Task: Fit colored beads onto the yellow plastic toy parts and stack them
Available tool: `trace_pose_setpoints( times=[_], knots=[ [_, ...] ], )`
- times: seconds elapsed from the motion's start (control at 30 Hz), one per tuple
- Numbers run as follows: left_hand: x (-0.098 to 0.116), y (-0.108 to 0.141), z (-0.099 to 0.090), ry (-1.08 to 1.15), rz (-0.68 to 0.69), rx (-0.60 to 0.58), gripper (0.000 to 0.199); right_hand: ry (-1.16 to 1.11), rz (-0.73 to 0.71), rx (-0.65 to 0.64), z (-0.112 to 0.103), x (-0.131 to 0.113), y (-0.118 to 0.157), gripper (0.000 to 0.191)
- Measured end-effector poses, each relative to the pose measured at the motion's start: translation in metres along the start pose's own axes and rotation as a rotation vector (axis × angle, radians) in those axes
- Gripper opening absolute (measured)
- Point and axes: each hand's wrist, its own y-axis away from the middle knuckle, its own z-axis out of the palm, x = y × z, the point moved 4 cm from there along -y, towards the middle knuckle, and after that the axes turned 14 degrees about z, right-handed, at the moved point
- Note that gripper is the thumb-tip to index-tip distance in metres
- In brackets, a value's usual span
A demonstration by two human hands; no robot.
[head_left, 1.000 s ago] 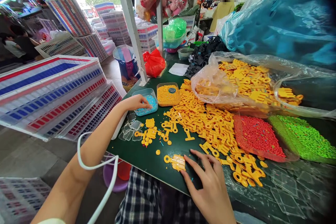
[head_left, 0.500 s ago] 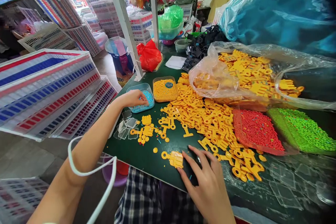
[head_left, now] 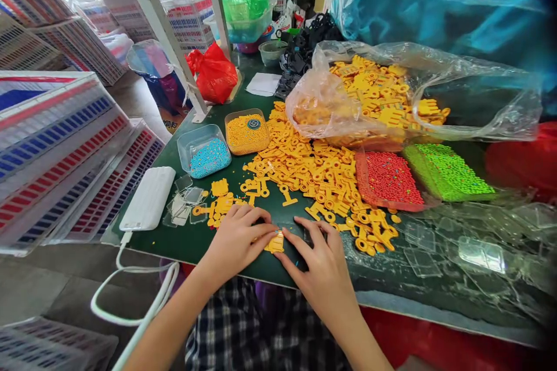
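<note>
At the table's near edge lies a small yellow plastic piece (head_left: 275, 243) with ridges, partly covered by fingers. My right hand (head_left: 319, 255) steadies its right side between thumb and index finger, the other fingers stretched out. Over its left part, my left hand (head_left: 241, 237) is closed in a pinch. A speck of blue, seemingly a bead, shows at those fingertips. Left of the hands lie loose yellow parts (head_left: 220, 188) and clear plastic covers (head_left: 185, 200). Blue beads (head_left: 211, 157) fill part of a clear tub, beside a tub of yellow beads (head_left: 246, 133).
Yellow ring-ended parts (head_left: 313, 174) are heaped mid-table, before an open plastic bag (head_left: 311, 107). Red beads (head_left: 389, 177) and green beads (head_left: 452, 168) stand right, above scattered clear covers (head_left: 470, 255). A white power bank (head_left: 148, 198) with a cable sits at the left edge.
My left hand has left the blue bead tub and come right and nearer, to the yellow piece. My right hand stays at that piece. The view has turned right and down.
</note>
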Motion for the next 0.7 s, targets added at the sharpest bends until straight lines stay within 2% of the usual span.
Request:
trace_pose_setpoints(
  times=[0.13, 0.47, 0.7],
  knots=[
    [-0.0039, 0.0030, 0.0071, 0.055, -0.031, -0.010, 0.029, 0.007, -0.003, -0.008, 0.0011, 0.0016, -0.0001, 0.029],
    [-0.0074, 0.0066, 0.0114, 0.164, -0.107, -0.061, 0.028, -0.034, -0.003, 0.000, -0.0014, 0.0009, -0.0023, 0.027],
    [-0.0082, 0.0086, 0.0093, 0.252, -0.148, -0.046, 0.031, -0.022, -0.005, -0.011, -0.0018, 0.0001, -0.0023, 0.027]
  ],
)
